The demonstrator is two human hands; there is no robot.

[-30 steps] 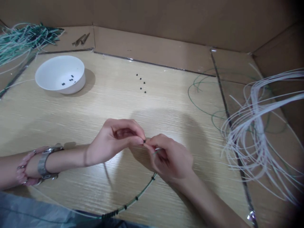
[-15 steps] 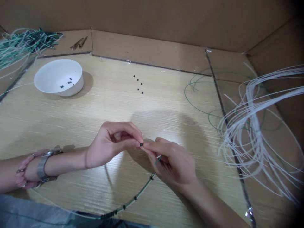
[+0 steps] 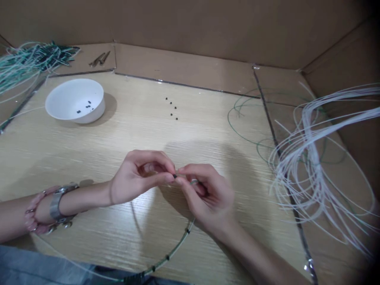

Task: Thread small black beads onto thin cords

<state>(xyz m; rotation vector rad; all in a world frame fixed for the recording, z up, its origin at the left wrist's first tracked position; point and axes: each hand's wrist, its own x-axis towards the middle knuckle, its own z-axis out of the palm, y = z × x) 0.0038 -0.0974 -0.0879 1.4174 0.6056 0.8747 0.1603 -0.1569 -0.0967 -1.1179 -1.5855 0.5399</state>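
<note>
My left hand (image 3: 139, 178) and my right hand (image 3: 204, 198) meet fingertip to fingertip low over the middle of the wooden table (image 3: 124, 130). The left thumb and forefinger pinch a tiny black bead (image 3: 175, 175). My right hand is closed on the end of a thin green wire (image 3: 175, 247), which curves down toward me and carries several black beads along it. A metal watch and a pink bracelet sit on my left wrist.
A white bowl (image 3: 74, 101) with a few black beads stands at the back left. Several loose black beads (image 3: 172, 107) lie beyond my hands. White strands (image 3: 311, 166) and green wire loops pile up at the right. A green-and-white bundle (image 3: 26, 59) lies far left. Cardboard walls surround the table.
Both hands stay pinched together and have shifted slightly up and left. My right fingers have curled further round the wire end. The camera has tilted a little.
</note>
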